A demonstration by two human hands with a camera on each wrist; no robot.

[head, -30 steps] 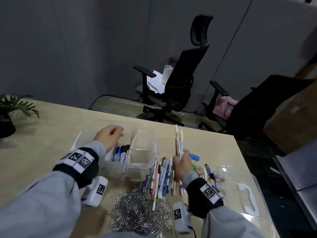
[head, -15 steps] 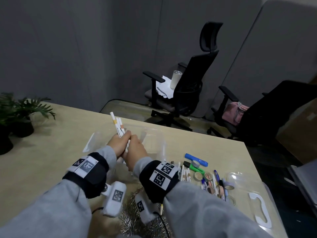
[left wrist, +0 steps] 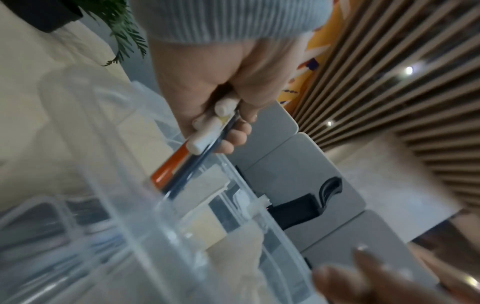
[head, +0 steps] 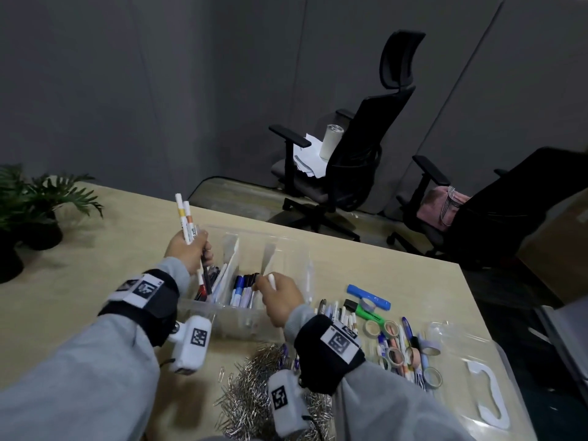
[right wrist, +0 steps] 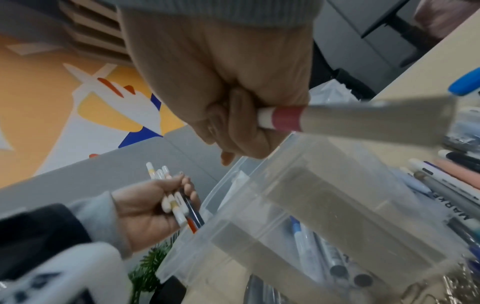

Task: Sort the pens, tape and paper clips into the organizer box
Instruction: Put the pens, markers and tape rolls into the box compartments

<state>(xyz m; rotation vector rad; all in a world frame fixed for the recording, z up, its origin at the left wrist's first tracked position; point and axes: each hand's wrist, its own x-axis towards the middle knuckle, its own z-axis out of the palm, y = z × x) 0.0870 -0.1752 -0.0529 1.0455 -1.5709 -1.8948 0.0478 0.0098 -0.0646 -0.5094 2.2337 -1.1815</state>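
A clear plastic organizer box (head: 296,249) stands mid-table with pens lying in its near compartments. My left hand (head: 191,253) grips a bundle of white pens (head: 186,218) upright over the box's left compartment; the same bundle of white pens (left wrist: 207,133) shows in the left wrist view. My right hand (head: 280,297) holds a single white pen with a dark red band (right wrist: 285,118) above the box's front edge. Loose pens (head: 337,313) and tape rolls (head: 381,327) lie to the right. A heap of paper clips (head: 254,393) sits near the front edge.
The box's clear lid (head: 477,377) lies at the right table edge. Potted plants (head: 38,211) stand at the far left. A blue marker (head: 369,297) and a green highlighter (head: 366,313) lie right of the box. Two office chairs (head: 350,160) stand beyond the table.
The hands, joined on the pen bundle half a second ago, have parted. The left keeps the bundle over the box; the right has moved right and down with one pen.
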